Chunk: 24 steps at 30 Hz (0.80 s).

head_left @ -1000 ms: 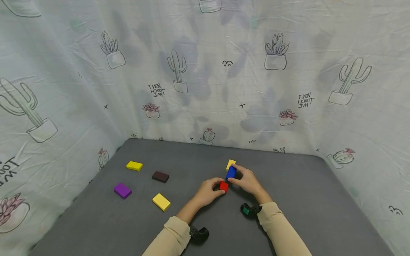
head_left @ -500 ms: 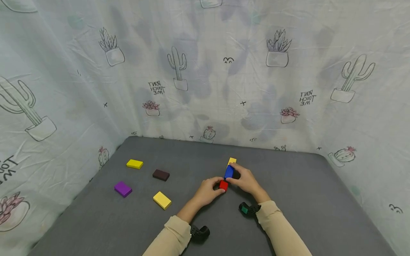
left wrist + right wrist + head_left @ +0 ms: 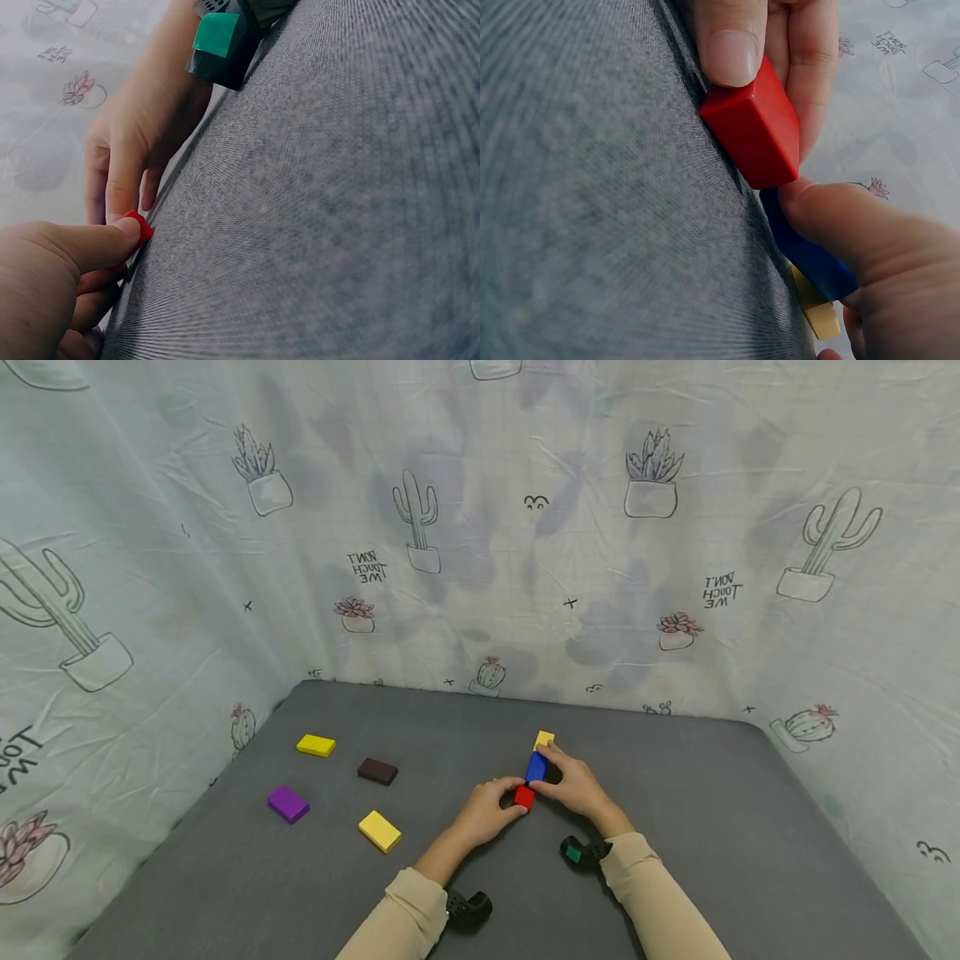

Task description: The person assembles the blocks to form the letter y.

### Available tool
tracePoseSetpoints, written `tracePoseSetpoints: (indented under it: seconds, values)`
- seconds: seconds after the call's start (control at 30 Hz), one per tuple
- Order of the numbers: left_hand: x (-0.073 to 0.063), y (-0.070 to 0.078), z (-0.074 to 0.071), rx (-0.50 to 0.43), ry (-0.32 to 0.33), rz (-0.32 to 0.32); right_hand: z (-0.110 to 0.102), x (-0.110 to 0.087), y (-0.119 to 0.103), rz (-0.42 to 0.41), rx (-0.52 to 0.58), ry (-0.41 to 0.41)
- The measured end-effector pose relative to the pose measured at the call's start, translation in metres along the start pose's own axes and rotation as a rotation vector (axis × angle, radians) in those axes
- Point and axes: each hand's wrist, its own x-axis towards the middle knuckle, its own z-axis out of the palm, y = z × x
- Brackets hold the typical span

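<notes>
In the head view my left hand (image 3: pixel 482 814) pinches a small red block (image 3: pixel 524 798) between thumb and fingers on the grey table. Just beyond it, my right hand (image 3: pixel 581 783) holds a blue block (image 3: pixel 536 767), thumb at the near end and fingers at the far end. A light yellow block (image 3: pixel 545 738) lies past the blue one, partly covered by the right fingers. From the right wrist, the red block (image 3: pixel 757 131), blue block (image 3: pixel 810 251) and yellow block (image 3: pixel 819 311) follow one another in a row; whether they touch is unclear. The left wrist view shows only a red corner (image 3: pixel 144 227).
Left of the hands lie a bright yellow block (image 3: pixel 316 745), a dark brown block (image 3: pixel 377 771), a purple block (image 3: pixel 288 804) and a pale yellow block (image 3: pixel 379 832). A cactus-print cloth (image 3: pixel 465 527) hangs around the grey table (image 3: pixel 712 827).
My right hand has shifted the blue block slightly left, more into line with the red and yellow blocks. The left hand keeps its hold on the red block. The head view tilted a little.
</notes>
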Motion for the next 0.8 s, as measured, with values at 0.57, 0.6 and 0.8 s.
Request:
tracePoseSetpoints:
  seconds: [0.57,0.6,0.8]
  values:
    - [0.0023,0.0009,-0.0001,0.009,-0.013,-0.010,0.0027,0.0016,0.0023,-0.056,-0.056,0.010]
    - [0.0024,0.0010,0.0000,0.010,-0.012,-0.009,0.0026,0.0017,0.0023,-0.052,-0.054,0.009]
    - [0.0035,-0.0001,0.0015,0.016,-0.017,-0.017,0.0024,0.0022,0.0026,-0.030,-0.063,-0.003]
